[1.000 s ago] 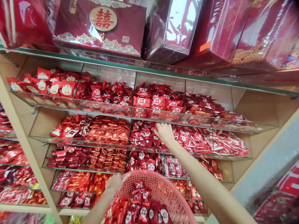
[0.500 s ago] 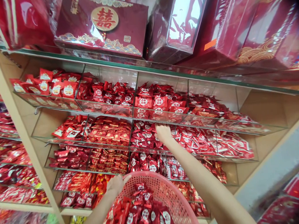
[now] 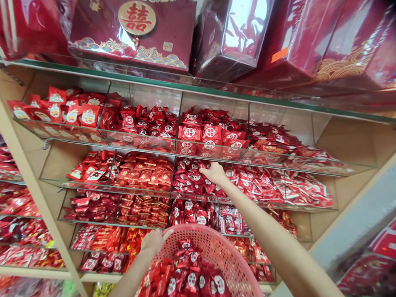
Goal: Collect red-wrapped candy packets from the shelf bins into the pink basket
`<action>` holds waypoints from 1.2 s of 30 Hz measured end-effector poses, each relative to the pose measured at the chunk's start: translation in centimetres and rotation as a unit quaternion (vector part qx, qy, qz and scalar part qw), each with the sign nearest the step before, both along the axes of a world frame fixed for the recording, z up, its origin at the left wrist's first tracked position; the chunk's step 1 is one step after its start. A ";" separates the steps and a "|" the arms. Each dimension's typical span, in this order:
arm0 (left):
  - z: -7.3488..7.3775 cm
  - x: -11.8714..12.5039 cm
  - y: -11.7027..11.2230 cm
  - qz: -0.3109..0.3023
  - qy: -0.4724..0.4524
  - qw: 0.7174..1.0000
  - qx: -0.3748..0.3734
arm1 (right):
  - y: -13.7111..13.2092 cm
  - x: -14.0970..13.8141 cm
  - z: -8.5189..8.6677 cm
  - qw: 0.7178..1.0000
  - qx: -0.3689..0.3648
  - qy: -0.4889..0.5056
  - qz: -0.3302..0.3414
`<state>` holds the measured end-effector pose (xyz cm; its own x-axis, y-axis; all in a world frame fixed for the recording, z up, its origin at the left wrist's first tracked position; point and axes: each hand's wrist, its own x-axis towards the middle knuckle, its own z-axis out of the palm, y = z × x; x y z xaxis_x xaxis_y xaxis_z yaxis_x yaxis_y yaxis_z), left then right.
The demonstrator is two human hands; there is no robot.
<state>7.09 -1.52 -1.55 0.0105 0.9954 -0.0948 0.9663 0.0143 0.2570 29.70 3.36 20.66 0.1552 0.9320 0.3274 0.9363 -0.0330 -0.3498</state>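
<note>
My left hand is closed over the left rim of a pink perforated plastic basket. Inside the basket lies a heap of red and dark red candy packets, some with round white labels. My right hand reaches into a middle shelf compartment, under the front edge of the shelf above. Its fingers are bent and pressed together at a dark red candy packet on top of the pile; the fingertips are partly hidden.
Clear-walled shelf compartments hold piles of red packets on several levels. A glass shelf above carries large maroon gift boxes. Wooden uprights frame the unit, and another packed shelf stands at left. Red packaging shows at lower right.
My right hand has shifted slightly left and up, its fingertips now against the dark red packets. My left hand keeps its grip on the basket. The view has moved slightly.
</note>
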 end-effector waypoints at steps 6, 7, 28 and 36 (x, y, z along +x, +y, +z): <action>0.1 0.0 0.1 0.007 -0.012 1.000 -0.004 | 2.3 -3.0 0.2 0.998 -0.011 0.018 -0.054; 0.0 0.0 0.1 0.007 -0.013 1.000 -0.002 | 2.5 -3.4 0.2 0.998 -0.006 0.009 -0.063; -0.7 -0.1 0.4 0.001 0.005 1.000 0.015 | 2.7 -5.3 -0.2 0.994 -0.068 -0.059 -0.062; -0.1 0.0 0.3 0.002 0.007 1.000 0.000 | 1.5 -3.2 0.2 0.997 -0.055 -0.047 -0.033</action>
